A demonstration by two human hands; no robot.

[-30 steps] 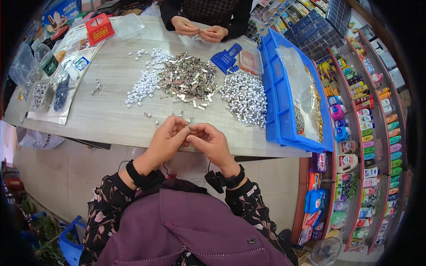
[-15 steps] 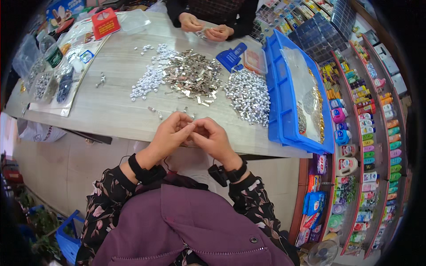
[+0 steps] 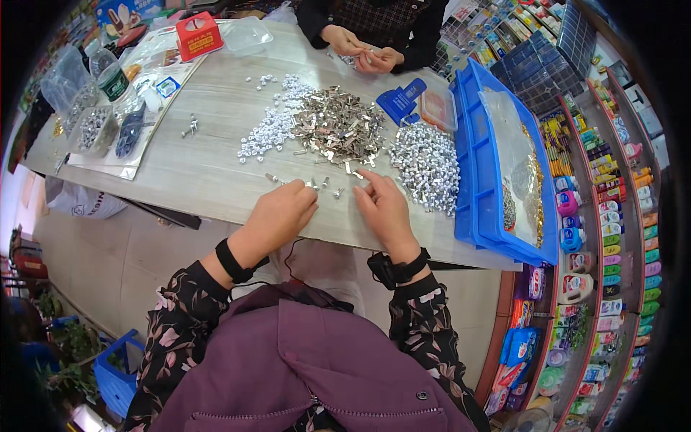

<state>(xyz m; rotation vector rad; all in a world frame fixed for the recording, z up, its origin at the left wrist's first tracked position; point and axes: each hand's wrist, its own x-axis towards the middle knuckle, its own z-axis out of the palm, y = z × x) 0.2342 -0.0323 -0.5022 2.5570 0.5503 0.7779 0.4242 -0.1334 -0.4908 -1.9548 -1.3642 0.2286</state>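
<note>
My left hand (image 3: 281,214) rests low over the near edge of the table, fingers curled together. At its fingertips is a small metal fitting (image 3: 311,185), apparently pinched. Two similar fittings (image 3: 338,193) lie just to its right, and another by its knuckles. My right hand (image 3: 386,214) is open, thumb and index finger apart, the index fingertip reaching a flat metal strip (image 3: 358,174) at the near edge of a heap of metal strips (image 3: 342,126). White-silver round pieces (image 3: 266,133) are spread left of the heap. A dense pile of silver pieces (image 3: 425,165) lies to its right.
A blue crate (image 3: 471,165) with bagged parts stands on the table's right. A blue scoop (image 3: 399,102) and clear tub (image 3: 437,109) sit behind the silver pile. Across the table, a person's hands (image 3: 363,52) work together. Bottle, tub (image 3: 93,129) and red box (image 3: 199,37) stand left.
My hands have come apart. The right hand has moved right and forward to the strips; the left has lowered to the fittings on the table. The view has shifted slightly.
</note>
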